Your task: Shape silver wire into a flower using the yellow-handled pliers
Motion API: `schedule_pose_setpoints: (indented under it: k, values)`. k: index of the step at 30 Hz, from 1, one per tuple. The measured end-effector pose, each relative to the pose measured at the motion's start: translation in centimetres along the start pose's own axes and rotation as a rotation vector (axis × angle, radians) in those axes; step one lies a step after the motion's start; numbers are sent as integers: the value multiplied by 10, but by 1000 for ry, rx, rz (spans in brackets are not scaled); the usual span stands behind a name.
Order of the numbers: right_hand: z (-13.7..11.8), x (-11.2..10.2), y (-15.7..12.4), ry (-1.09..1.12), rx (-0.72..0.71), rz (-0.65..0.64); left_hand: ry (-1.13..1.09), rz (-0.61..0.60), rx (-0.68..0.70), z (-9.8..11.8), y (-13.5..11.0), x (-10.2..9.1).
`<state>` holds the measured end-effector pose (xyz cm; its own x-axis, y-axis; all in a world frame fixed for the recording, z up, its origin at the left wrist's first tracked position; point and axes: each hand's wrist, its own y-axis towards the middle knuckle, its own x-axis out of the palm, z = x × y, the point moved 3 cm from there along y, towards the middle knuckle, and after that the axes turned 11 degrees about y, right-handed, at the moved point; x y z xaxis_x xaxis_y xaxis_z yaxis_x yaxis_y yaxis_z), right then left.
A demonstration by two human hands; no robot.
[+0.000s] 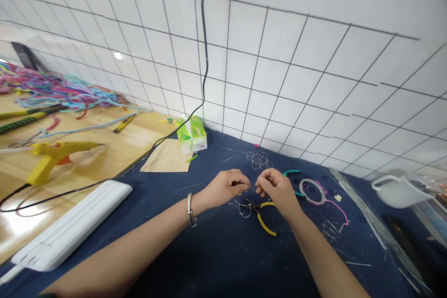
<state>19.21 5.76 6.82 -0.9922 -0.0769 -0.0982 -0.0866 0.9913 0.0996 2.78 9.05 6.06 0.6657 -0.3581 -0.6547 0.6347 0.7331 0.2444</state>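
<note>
Over the dark blue cloth, my left hand [226, 188] is closed in a pinch on a thin silvery wire [252, 189]. The fingertips of my right hand [275, 188] pinch the same wire just to the right, a small gap apart. Right below the hands is a bent wire loop [243, 210]; whether it joins the held wire I cannot tell. Yellow-handled pliers [266, 219] lie with handles spread under my right hand. Beyond the hands rests a flower-shaped coil of wire [259, 160].
Teal-handled pliers [294, 172], a white ring-shaped roll [312, 191] and wire scraps [330, 230] lie to the right, near a white cup [393, 191]. Leftward are a power strip [75, 223], a yellow glue gun [52, 156], a tissue box [192, 132] and a hanging black cable [205, 42].
</note>
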Motion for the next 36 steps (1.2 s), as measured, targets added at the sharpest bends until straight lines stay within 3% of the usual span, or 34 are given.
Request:
schedule_pose_setpoints:
  k: [17, 36]
  values:
    - [6, 4, -3, -2, -32, 22, -242, -121, -91, -4, 0, 8]
    - [12, 5, -4, 112, 17, 162, -218, -151, -86, -5, -1, 13]
